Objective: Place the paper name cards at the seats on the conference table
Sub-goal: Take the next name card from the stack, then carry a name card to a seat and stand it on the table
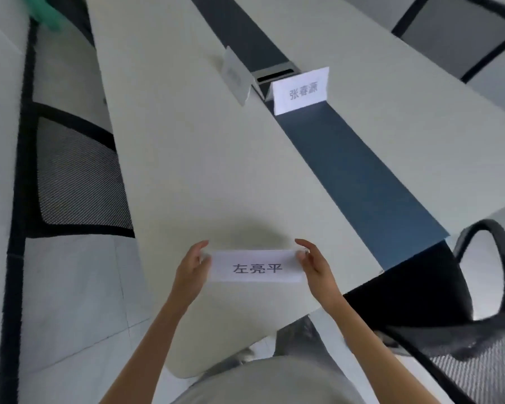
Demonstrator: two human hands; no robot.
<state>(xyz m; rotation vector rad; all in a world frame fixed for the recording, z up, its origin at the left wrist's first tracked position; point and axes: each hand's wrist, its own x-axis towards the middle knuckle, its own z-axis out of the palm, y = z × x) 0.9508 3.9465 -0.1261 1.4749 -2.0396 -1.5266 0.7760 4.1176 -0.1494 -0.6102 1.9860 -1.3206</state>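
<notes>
A white paper name card [256,266] with three dark printed characters is held just above the near end of the pale conference table [187,158]. My left hand [191,269] pinches its left edge and my right hand [314,265] pinches its right edge. Farther up the table, a second name card [301,90] with printed characters stands upright on the dark blue centre strip [359,182]. A third card [235,75] stands to its left, seen at an angle, its text blurred.
A metal cable box [274,74] sits in the centre strip between the two standing cards. Black mesh office chairs stand at the left [76,176], the lower right [464,301] and the far right [461,36]. Pale floor tiles lie around the table.
</notes>
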